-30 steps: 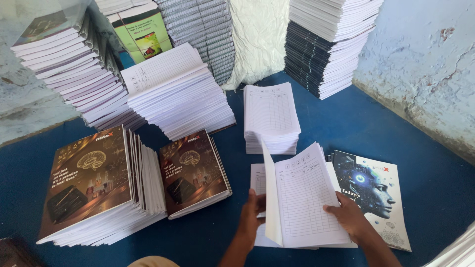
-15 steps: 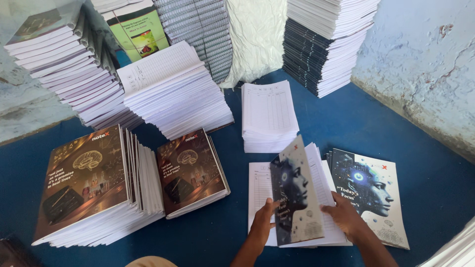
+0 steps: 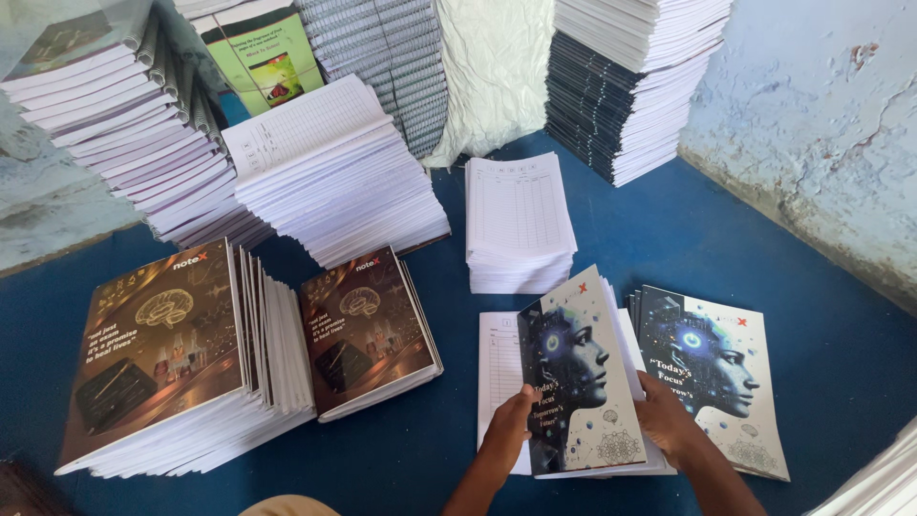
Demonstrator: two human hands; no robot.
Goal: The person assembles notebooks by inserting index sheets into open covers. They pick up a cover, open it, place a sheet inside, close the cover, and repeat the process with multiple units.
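Fingers of the left hand [image 3: 508,427] and right hand [image 3: 667,418] closed on the 2 side edges of a face-cover notebook [image 3: 580,373], tilted over ruled sheets [image 3: 498,368] on the blue floor [image 3: 669,229]. Matching covers [image 3: 718,373] lay just right; brown-cover stacks [image 3: 162,354] sat left.

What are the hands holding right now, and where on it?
The left hand and right hand grip a pale-covered notebook by its lower side edges.

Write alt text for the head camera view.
Two bare hands, left hand and right hand, grip a pale notebook with a robot-face cover on blue flooring, with brown-covered notebook stacks at the left.
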